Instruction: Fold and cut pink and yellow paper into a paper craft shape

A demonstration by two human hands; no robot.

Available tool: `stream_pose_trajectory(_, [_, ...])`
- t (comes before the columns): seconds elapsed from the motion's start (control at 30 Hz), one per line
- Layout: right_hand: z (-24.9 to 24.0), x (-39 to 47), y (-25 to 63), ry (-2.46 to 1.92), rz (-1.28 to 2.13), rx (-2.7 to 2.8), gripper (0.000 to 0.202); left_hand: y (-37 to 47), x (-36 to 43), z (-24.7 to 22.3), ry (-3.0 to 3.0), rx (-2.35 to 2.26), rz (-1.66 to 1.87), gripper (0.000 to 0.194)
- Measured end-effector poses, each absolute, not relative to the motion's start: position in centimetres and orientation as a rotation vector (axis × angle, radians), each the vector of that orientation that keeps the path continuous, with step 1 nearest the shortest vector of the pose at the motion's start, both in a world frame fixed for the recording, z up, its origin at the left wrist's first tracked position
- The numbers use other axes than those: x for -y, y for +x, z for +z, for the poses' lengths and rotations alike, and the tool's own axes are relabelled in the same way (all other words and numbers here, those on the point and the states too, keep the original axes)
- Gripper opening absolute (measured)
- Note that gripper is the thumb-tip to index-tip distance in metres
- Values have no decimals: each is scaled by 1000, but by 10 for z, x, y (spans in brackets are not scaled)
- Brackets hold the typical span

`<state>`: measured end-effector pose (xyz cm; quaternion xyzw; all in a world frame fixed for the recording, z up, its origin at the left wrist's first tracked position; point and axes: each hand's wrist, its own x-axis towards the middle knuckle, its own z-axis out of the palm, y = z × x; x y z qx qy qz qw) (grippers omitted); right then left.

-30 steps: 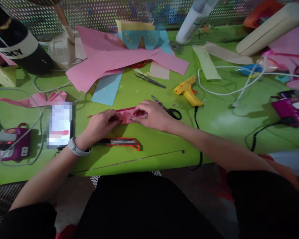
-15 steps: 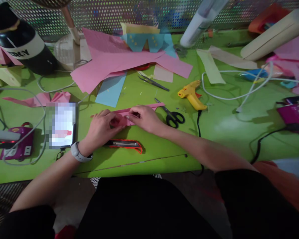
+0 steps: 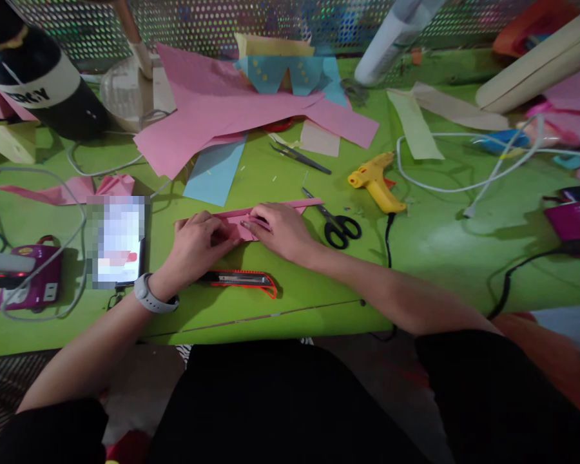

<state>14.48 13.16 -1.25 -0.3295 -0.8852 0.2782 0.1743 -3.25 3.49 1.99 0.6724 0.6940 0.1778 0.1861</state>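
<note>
A folded piece of pink paper (image 3: 239, 229) lies on the green table between my two hands, a long narrow strip of it running out to the right. My left hand (image 3: 200, 241) grips its left part, fingers curled and thumb pressed along the lower edge. My right hand (image 3: 283, 232) pinches a raised fold near the middle, thumb against fingers. Just below my left hand rests an orange and black box cutter (image 3: 239, 278), its left end hidden by the hand. Black-handled scissors (image 3: 336, 225) lie right of my right hand, close to the strip's end.
A phone (image 3: 120, 241) with a blurred screen lies left of my left hand. Tweezers (image 3: 302, 156), a yellow glue gun (image 3: 376, 183) and large pink sheets (image 3: 212, 122) lie farther back. A black bottle (image 3: 53, 84) stands back left. White cables (image 3: 444, 190) loop across the right.
My left fingers have flattened from an arched pinch onto the paper. My right fingers now hold a fold lifted up. The view has shifted slightly.
</note>
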Motion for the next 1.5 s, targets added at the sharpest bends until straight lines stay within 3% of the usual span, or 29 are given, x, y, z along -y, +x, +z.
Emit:
stream_pose_trajectory(0.57, [-15, -130, 146, -938, 747, 2520, 22, -31, -36, 20, 1856, -1992, 517, 24])
stream_pose_trajectory(0.73, [-14, -129, 145, -945, 760, 2505, 19, -23, -24, 19, 2298, -1944, 480, 18])
stream_pose_trajectory(0.97, [-12, -128, 142, -1006, 738, 2509, 12, -2, -3, 10, 2650, -1793, 337, 60])
stream_pose_trajectory(1.5, [-5, -128, 143, -1044, 811, 2492, 16, 3, 6, 6, 2568, -1838, 140, 84])
